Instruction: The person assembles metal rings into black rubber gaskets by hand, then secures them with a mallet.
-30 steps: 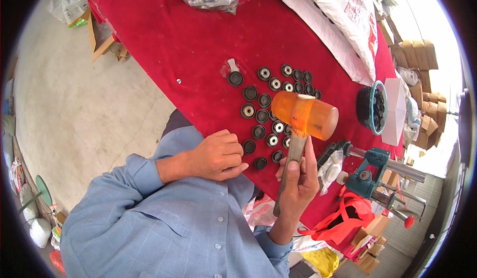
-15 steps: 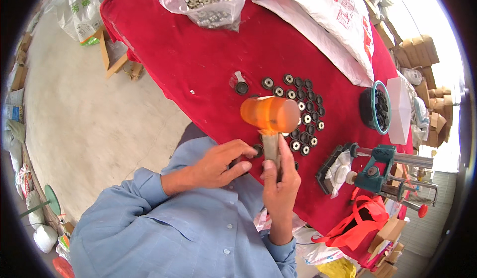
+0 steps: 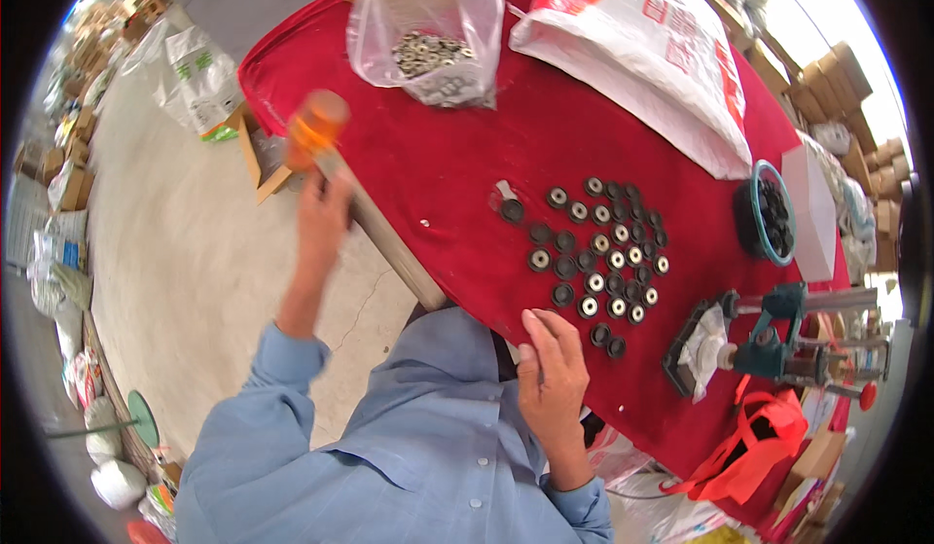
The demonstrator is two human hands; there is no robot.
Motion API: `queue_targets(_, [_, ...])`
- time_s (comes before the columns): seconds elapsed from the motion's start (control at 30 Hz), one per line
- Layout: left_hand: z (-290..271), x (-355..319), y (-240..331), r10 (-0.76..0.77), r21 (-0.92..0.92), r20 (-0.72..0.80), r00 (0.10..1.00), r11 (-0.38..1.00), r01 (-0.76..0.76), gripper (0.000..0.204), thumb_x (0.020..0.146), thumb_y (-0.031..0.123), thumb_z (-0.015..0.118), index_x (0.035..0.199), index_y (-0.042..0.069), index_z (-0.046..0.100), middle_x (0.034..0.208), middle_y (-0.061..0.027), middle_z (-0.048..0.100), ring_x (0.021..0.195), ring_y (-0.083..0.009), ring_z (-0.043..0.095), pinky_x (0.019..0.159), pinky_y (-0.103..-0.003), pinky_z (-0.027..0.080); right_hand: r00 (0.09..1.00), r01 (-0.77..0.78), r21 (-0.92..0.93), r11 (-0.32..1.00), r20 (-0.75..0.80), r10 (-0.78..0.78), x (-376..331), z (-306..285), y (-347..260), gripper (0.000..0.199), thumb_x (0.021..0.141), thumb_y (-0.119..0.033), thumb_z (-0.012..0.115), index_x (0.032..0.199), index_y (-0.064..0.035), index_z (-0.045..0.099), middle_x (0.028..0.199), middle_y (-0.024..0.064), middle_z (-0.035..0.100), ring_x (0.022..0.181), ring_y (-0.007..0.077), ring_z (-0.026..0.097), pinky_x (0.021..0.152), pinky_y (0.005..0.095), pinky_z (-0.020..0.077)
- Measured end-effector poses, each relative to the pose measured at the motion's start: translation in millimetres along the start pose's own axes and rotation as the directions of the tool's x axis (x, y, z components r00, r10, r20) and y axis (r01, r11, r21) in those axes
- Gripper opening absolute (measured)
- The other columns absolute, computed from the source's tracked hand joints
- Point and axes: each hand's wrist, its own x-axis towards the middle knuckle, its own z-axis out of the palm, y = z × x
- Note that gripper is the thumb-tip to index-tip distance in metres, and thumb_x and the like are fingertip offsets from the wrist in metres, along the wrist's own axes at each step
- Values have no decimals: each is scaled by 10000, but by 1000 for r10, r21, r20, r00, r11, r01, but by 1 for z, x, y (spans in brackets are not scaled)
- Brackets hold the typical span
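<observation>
At the left edge of the red table (image 3: pixel 438 155), my left hand (image 3: pixel 324 205), blurred but apparently closed around the mallet (image 3: pixel 384 235) near its head, could drop it should that grip slacken; my right hand (image 3: pixel 555 379), empty, thumb parted, could scatter the tabletop's black wheels (image 3: pixel 586 261) by brushing them.

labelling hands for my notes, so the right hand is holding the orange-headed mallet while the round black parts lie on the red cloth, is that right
Not quite: the head view shows the left hand holding the orange-headed mallet, not the right. The round black parts do lie on the red cloth.
</observation>
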Motion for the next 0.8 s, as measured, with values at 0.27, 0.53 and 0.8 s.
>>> queue_targets(0.27, [-33, 287, -62, -2, 510, 20, 1000, 860, -8, 608, 995, 528, 670, 1017, -73, 762, 758, -147, 723, 679, -270, 729, 644, -418, 545, 965, -165, -288, 943, -247, 93, -44, -28, 37, 421, 908, 49, 715, 1324, -15, 710, 1321, 191, 650, 1092, 336, 656, 917, 407, 566])
queue_targets(0.53, [4, 290, -78, 231, 683, -51, 972, 718, -135, 542, 1001, 445, 650, 1233, -39, 730, 1214, -268, 756, 1150, -420, 724, 980, -497, 537, 959, -213, -325, 921, -249, 134, -47, -23, 52, 422, 857, -22, 817, 1272, -62, 748, 1204, 124, 652, 951, 274, 613, 818, 392, 538])
queue_targets(0.8, [91, -89, 48, 554, 83, 578, 599, 690, -719, 185, 935, 78, 789, 1113, 43, 753, 1041, -117, 708, 975, -254, 688, 808, -355, 550, 977, -137, -330, 934, -199, 73, -46, -12, 66, 441, 844, -121, 853, 1253, -30, 714, 1109, 97, 628, 952, 292, 621, 802, 412, 513])
